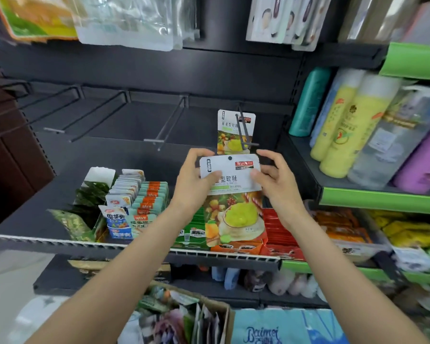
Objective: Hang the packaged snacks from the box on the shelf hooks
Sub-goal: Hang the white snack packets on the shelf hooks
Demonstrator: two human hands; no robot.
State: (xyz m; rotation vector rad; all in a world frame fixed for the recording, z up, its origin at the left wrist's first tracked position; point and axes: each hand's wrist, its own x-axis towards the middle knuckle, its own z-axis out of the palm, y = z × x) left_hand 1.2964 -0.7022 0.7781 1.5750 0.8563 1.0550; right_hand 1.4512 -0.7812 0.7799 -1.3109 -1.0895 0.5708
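Note:
I hold a white snack packet (233, 202) with fruit pictures upright in front of the shelf. My left hand (196, 180) grips its upper left corner and my right hand (273, 177) pinches its upper right side. Its hang hole sits just below the tip of a black shelf hook (243, 130). An identical packet (230, 132) hangs on that hook, farther back. The cardboard box (209, 316) with several more packets stands low, below my arms.
Several bare black hooks (169, 122) jut out to the left on the same rail. Small snack packs (134, 204) fill the shelf below. Bottles (345, 125) stand on the green-edged shelf at right. Other goods hang above.

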